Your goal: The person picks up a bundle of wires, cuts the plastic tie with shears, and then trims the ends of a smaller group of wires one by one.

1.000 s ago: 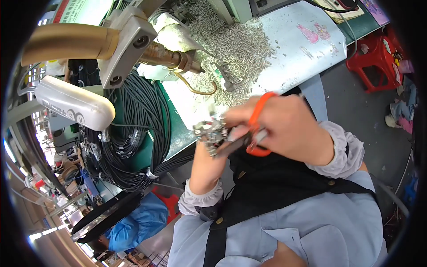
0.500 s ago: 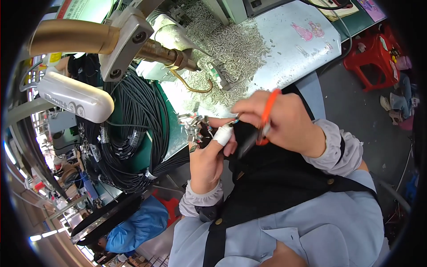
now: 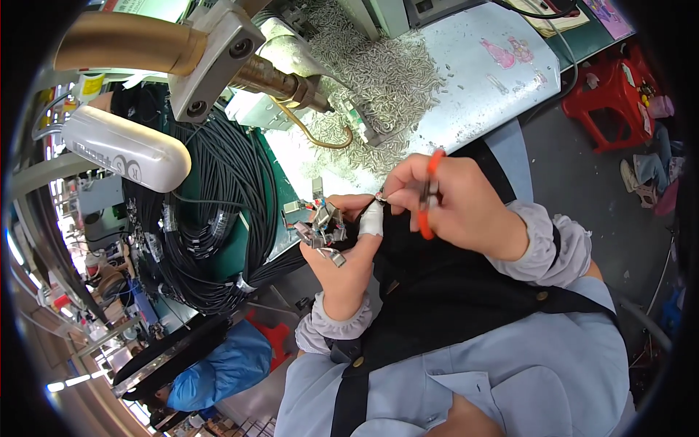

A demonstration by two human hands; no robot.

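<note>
My left hand [image 3: 348, 261] is closed around a bundle of black cables. Several small silver metal connectors [image 3: 320, 226] with thin coloured wires fan out on its left side. White tape wraps its thumb [image 3: 371, 220]. My right hand [image 3: 466, 207] carries an orange-handled hand tool [image 3: 424, 224], scissors or snips, lodged in its fingers; the tool's blades are hidden. Its thumb and forefinger pinch a thin wire end [image 3: 380, 197] at the tip of the left thumb. The two hands meet there, just in front of the table edge.
Many small metal pieces [image 3: 400, 80] heap on the pale tabletop [image 3: 480, 80]. A soldering-type machine head [image 3: 284, 87] and a white lamp [image 3: 127, 149] hang at the left. Black cable coils [image 3: 226, 175] lie below. A red stool [image 3: 608, 109] and a person in blue [image 3: 218, 371] are nearby.
My left hand has turned, spreading the connectors differently. The right hand has drawn in to pinch the wire end, and the orange-handled tool has swung upright within it.
</note>
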